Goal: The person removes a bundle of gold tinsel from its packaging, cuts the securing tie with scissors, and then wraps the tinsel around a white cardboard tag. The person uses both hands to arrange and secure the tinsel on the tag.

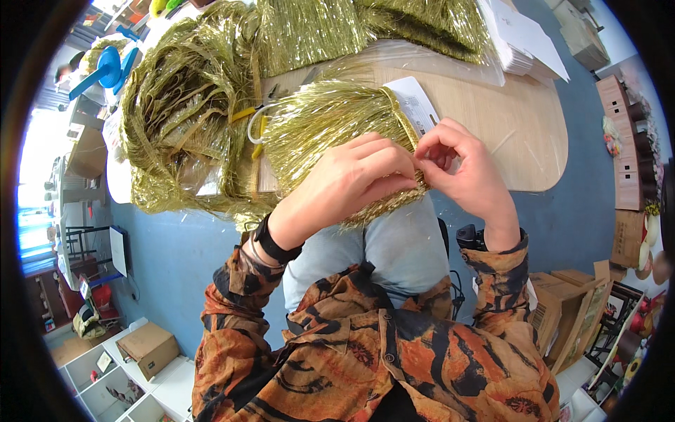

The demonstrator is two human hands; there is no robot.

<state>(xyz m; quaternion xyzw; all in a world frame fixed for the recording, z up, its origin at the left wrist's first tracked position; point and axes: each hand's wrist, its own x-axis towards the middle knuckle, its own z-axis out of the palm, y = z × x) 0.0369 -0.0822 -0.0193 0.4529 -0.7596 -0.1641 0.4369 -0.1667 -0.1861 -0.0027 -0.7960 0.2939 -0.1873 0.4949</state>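
Observation:
A bundle of gold tinsel fringe [327, 116] lies at the near edge of the table, its woven band along the right side. My left hand [364, 169] rests over the fringe and pinches the band. Fingertips of my right hand [448, 155] meet those of the left at the same band. A white printed card [411, 103] lies partly beneath the band. Left of the bundle are scissors with white handles [254, 126] and a yellow-handled tool [244, 114], both partly covered. A large tangled heap of gold fringe [184, 116] fills the table's left side.
More gold fringe [311, 31] lies along the far side on a clear plastic sheet [453, 63]. A stack of white cards [522, 37] stands at the far right of the wooden table [527, 132]. Cardboard boxes [559, 306] are on the floor at right.

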